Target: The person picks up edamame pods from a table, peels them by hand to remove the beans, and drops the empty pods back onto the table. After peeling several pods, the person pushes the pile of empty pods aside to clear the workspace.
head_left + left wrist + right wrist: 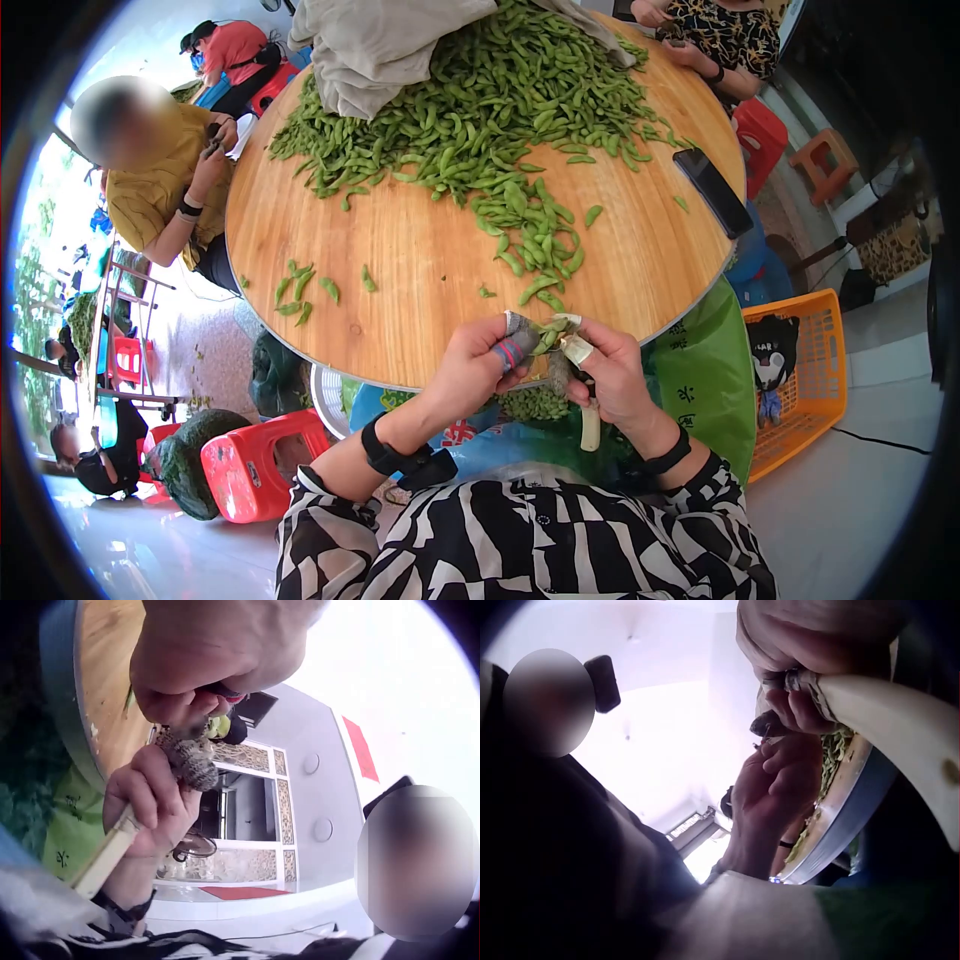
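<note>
Edamame pods: grn
Tabletop: lt brn woodgrain
Near shirt: blk/wht geom. ptn
R crate: orng
Near L stool: red

Shared indoor workroom, round wooden table heaped with green pods, red stools, seated people

Green pods and a phone lie on the wooden table.
</note>
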Available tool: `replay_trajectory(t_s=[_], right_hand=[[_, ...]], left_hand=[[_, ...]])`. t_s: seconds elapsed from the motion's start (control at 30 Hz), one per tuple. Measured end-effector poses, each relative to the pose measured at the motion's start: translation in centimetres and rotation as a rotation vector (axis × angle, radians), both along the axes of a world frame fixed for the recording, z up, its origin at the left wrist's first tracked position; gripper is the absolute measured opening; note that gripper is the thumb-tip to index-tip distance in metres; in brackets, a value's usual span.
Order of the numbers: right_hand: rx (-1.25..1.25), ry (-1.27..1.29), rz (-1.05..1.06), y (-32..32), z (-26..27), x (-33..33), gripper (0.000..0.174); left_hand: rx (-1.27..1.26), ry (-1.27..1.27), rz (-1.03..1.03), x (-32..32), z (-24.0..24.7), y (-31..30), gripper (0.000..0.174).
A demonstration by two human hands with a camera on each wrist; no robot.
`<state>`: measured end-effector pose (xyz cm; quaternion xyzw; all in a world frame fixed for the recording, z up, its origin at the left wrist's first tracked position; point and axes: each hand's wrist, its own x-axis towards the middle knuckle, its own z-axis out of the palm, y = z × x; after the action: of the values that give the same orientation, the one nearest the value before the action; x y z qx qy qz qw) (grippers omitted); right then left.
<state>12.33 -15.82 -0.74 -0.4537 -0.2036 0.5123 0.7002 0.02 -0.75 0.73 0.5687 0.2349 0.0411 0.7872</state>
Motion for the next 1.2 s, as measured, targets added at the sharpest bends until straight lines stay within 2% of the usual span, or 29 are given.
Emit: replay_trajectory(t_s=[0.03,0.1,0.13,0.2,0.23,0.3,0.4,0.53,0.67,0.73,0.87,0.93,0.97,1.03,1.1,1.2], right_hand=[[-0.001,0.002,-0.005,0.1,-0.1,0.0,0.036],[0.026,-0.732,-0.247,0.6,-0.3,-0.2,0.041],[0.028,-0.730,-0.247,0.6,0.3,-0.2,0.041],[-0.289,-0.947,-0.184,0.2,2.0,-0.3,0.052],[-0.292,-0.942,-0.186,0.1,2.0,-0.4,0.052],[-0.251,-1.196,-0.167,0.1,2.0,-0.4,0.057],[-0.138,-1.326,-0.212,0.1,1.0,-1.0,0.060],[-0.153,-1.345,-0.127,-0.2,1.1,-1.1,0.054],[-0.079,-1.376,-0.193,-0.2,0.8,-1.2,0.046],[-0.060,-1.371,-0.133,-0.3,0.7,-1.3,0.046],[-0.090,-1.397,-0.162,-0.5,0.0,0.1,0.037],[-0.141,-1.271,-0.081,-1.0,0.8,-0.3,0.026],[-0.138,-1.276,-0.085,-1.0,0.6,-0.2,0.026],[-0.127,-1.088,-0.085,-0.9,-0.2,0.2,0.019],[-0.165,-1.041,-0.102,-1.2,-0.2,0.4,0.017],[-0.189,-0.966,-0.096,-2.1,0.5,0.8,0.016]], left_hand=[[-0.001,0.002,-0.005,0.0,0.0,0.0,0.012],[0.138,-0.012,-0.083,-0.2,0.1,0.0,0.013],[0.140,-0.010,-0.082,-0.3,0.3,0.0,0.013],[0.195,0.002,-0.134,-0.3,0.7,-0.2,0.018],[0.193,0.006,-0.138,-0.4,0.8,-0.3,0.018],[0.404,-0.026,-0.171,-0.5,0.9,-0.3,0.022],[0.262,0.116,-0.160,-0.1,1.6,-0.8,0.023],[0.292,0.121,-0.132,0.4,1.7,-1.5,0.020],[0.329,0.202,-0.161,0.4,1.6,-1.8,0.016],[0.333,0.211,-0.164,0.4,1.6,-2.2,0.015],[0.244,0.194,-0.170,0.0,1.6,-2.6,0.018],[0.230,0.179,-0.168,-0.4,1.3,-2.3,0.020],[0.168,0.226,-0.217,-0.4,1.2,-1.7,0.018],[0.108,0.267,-0.266,-0.4,0.8,-0.7,0.017],[-0.241,0.254,-0.108,-1.0,0.3,0.1,0.024],[-0.174,0.297,-0.071,-1.8,0.3,1.3,0.025]])
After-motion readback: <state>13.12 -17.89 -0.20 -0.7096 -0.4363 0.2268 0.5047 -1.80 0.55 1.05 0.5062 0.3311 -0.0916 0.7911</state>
